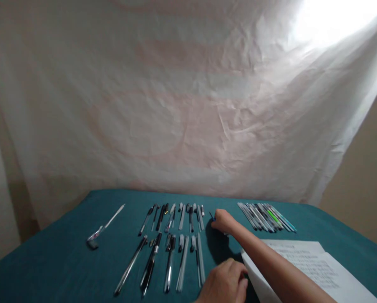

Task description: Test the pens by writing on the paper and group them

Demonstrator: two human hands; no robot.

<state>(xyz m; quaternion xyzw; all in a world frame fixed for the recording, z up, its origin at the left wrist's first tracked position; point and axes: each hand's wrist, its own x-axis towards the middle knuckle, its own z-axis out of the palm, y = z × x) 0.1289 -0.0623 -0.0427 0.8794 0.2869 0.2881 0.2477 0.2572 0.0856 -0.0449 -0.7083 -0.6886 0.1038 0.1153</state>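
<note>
My right hand (222,221) reaches far forward over the teal tablecloth (65,261), fingers closed round a small blue-tipped pen (212,216) next to the far row of pens (178,215). My left hand (224,283) rests near the front edge, fingers curled, touching the corner of a sheet of printed paper (308,263). A nearer row of pens (169,261) lies just left of it. What the left fingers hold, if anything, is hidden.
A bundle of several pens (266,216), one green, lies at the far right. A single white pen with a dark cap (104,228) lies apart at the left. A creased white sheet (175,105) hangs behind the table.
</note>
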